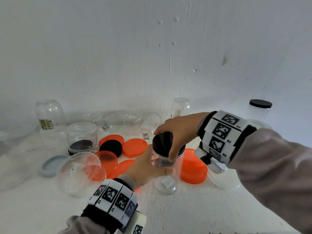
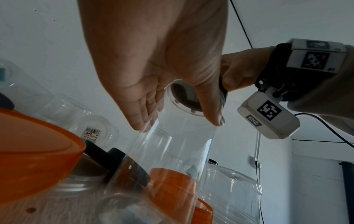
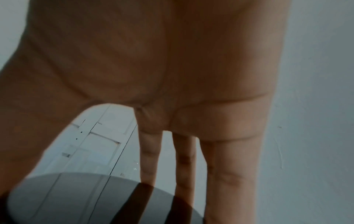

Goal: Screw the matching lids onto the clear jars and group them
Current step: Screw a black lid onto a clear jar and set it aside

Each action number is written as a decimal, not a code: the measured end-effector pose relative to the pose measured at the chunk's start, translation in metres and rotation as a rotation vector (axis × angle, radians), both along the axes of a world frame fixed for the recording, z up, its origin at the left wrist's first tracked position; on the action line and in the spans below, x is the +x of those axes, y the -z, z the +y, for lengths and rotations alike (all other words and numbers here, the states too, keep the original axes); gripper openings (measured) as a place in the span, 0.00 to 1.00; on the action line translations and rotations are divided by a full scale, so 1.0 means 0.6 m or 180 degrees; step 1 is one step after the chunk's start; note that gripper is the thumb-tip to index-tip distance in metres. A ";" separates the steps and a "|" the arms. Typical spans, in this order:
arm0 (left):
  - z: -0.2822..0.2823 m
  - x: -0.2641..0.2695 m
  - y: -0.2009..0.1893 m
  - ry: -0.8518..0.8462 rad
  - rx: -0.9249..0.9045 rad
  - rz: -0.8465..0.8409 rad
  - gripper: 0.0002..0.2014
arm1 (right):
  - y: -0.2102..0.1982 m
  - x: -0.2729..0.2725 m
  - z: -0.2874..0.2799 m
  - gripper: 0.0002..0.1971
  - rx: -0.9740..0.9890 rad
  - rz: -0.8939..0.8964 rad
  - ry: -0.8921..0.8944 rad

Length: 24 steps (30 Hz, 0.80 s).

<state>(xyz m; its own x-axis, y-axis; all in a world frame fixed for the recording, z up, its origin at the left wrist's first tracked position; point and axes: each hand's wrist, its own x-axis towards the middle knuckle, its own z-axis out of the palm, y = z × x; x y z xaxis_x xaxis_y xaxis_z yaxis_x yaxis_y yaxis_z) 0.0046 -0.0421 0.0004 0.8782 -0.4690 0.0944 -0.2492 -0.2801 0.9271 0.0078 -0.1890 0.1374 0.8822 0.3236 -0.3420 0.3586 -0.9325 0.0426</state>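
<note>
Clear plastic crowds the white tabletop [image 1: 185,208], and most of it looks unfinished. Farthest to the left of the fingers, a tall clear jar [image 1: 49,114] stands mouth-down with no lid, and nearer in a wide jar [image 1: 82,135] sits upside down over a black lid. A pale blue lid [image 1: 51,165] lies loose below it, beside a clear domed piece [image 1: 81,174]. Just left of the fingers, several orange lids [image 1: 134,147] overlap around a loose black lid [image 1: 111,147], none of them on a jar.

At the centre, the left hand [image 1: 148,168] wraps the wall of a small clear jar [image 1: 166,162], thumb on the near side and fingers [image 2: 141,115] pressed together against the far side. Above it, the right hand [image 1: 180,130] curls over the jar's black lid [image 1: 162,142], fingertips pinching its rim. This lid seems to be mid-screwing; whether it is tight, I cannot tell.

To the right of the fingers lies a large orange lid [image 1: 194,168], and far right, by the wall, one jar with a black lid [image 1: 260,108] stands closed. I judge that one jar is done, a second is under way, and the rest still need pairing and grouping.
</note>
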 end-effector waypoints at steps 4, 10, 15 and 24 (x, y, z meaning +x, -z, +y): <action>-0.001 -0.002 -0.002 0.0004 0.0041 -0.0065 0.42 | 0.004 0.002 -0.002 0.42 0.0127 -0.0128 0.0039; -0.002 -0.007 -0.007 0.0064 0.0006 -0.0046 0.48 | 0.014 -0.002 0.003 0.44 0.0039 -0.0403 0.0206; -0.003 -0.002 -0.001 -0.0003 -0.0018 -0.0010 0.40 | 0.000 0.000 0.001 0.45 0.0022 0.0032 0.0027; -0.001 -0.004 0.001 -0.0011 -0.0026 -0.0003 0.44 | 0.013 -0.003 0.008 0.43 -0.0044 -0.0438 0.0240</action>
